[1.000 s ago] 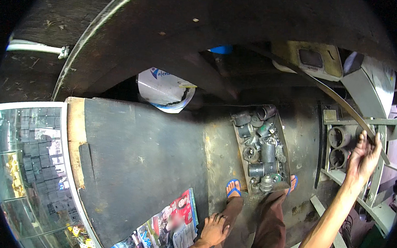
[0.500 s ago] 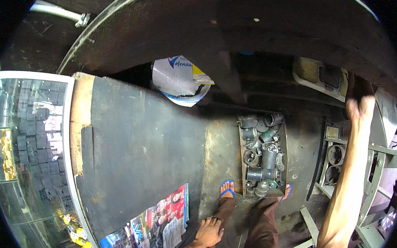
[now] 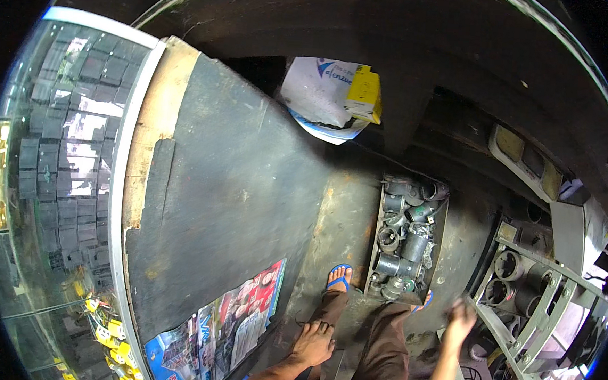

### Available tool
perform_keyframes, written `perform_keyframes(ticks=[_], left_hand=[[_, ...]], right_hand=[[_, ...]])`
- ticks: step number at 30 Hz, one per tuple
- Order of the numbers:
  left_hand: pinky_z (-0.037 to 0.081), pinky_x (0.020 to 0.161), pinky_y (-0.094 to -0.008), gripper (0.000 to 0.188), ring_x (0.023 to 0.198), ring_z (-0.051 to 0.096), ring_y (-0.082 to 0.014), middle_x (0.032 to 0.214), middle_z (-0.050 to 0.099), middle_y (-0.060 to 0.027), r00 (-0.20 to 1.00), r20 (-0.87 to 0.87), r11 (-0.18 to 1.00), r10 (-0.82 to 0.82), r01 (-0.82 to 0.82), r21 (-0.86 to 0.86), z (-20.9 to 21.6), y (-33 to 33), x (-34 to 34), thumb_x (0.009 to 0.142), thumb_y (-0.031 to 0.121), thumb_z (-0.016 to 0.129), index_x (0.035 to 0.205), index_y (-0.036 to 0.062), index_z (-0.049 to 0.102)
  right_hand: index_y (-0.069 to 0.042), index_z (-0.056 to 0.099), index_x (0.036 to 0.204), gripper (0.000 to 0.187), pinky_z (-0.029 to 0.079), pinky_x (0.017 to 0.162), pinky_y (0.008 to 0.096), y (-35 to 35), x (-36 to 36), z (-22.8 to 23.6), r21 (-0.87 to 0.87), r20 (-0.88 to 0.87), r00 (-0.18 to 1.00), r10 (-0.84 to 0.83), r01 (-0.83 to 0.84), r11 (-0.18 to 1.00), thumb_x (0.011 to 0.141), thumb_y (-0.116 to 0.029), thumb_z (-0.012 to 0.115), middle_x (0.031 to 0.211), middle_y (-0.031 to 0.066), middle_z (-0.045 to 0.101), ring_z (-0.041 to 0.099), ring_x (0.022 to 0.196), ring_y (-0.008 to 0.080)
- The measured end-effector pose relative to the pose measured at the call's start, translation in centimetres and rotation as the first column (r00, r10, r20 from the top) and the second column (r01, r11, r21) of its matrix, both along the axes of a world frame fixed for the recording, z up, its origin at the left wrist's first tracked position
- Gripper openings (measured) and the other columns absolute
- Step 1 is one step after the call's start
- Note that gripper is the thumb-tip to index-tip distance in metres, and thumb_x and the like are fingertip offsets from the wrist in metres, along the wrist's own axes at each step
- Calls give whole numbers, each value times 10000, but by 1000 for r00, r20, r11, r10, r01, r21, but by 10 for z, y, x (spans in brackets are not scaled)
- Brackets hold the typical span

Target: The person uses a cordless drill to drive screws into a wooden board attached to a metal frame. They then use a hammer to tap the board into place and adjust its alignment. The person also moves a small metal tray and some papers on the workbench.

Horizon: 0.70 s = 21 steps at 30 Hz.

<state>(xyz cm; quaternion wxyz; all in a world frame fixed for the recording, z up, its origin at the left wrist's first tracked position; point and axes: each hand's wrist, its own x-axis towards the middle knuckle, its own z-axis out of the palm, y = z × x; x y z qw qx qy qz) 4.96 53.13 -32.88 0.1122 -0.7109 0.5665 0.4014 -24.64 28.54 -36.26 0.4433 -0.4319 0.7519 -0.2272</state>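
Observation:
My left hand (image 3: 313,342) rests on my brown-trousered leg, its fingers laid out over the cloth with nothing in them. Low on the right, my right hand (image 3: 461,318) is raised in the air between my leg and a metal rack; motion smears its fingers, and I cannot make out anything in them. Ahead of my feet a narrow, worn box (image 3: 437,247) stands on the floor. Dark cylindrical metal housings (image 3: 414,247) and other greasy parts fill it. The rack (image 3: 556,303) beside my right hand holds several round, hollow metal housings (image 3: 508,265).
A dark board-topped bench (image 3: 243,165) spans the left, with a colourful printed sheet (image 3: 223,324) at its near edge. Left of it is a glass case (image 3: 120,179) of small boxes. A white bucket (image 3: 316,97) with a yellow box (image 3: 364,96) stands at the back.
My right hand has come down and back from the dark shelf at the far right. The view has turned, showing more of the rack. My left hand stays on my leg.

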Motion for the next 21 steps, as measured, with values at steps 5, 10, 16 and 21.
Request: perform_keyframes(ticks=[5, 10, 16, 21], left_hand=[[476, 935, -518, 352, 1139, 589, -428, 1183, 624, -242, 968, -96, 973, 230, -231, 7, 0, -21, 12, 953, 252, 581, 1207, 12, 618], [542, 764, -420, 230, 875, 716, -308, 955, 726, -216, 587, -379, 389, 715, -785, -482, -7, -215, 93, 960, 221, 671, 1028, 1, 675], [473, 989, -535, 531, 1101, 601, -445, 1185, 600, -293, 777, -127, 151, 617, -275, -949, 55, -429, 230, 841, 181, 735, 1259, -76, 531], [477, 1070, -388, 879, 1271, 582, -385, 1370, 600, -246, 821, 209, 737, 531, -326, -592, 64, -475, 286, 816, 613, 736, 1377, -35, 539]], right_hand=[[95, 607, 1262, 495, 405, 1099, 490, 181, 1, 32, 406, -343, 742, 576, -436, 803, 885, -204, 723, 1268, 336, 613, 539, 1256, 475], [21, 611, 1184, 499, 406, 979, 553, 207, 17, 53, 234, -390, 693, 606, -562, 793, 854, -338, 722, 1161, 291, 587, 529, 1121, 485], [34, 615, 1021, 430, 435, 868, 524, 190, 29, 46, 281, -390, 646, 656, -595, 753, 825, -332, 725, 1029, 236, 591, 551, 998, 443], [46, 621, 991, 407, 445, 849, 528, 190, 27, 45, 267, -354, 685, 637, -579, 770, 811, -304, 723, 1017, 238, 596, 556, 981, 446]])
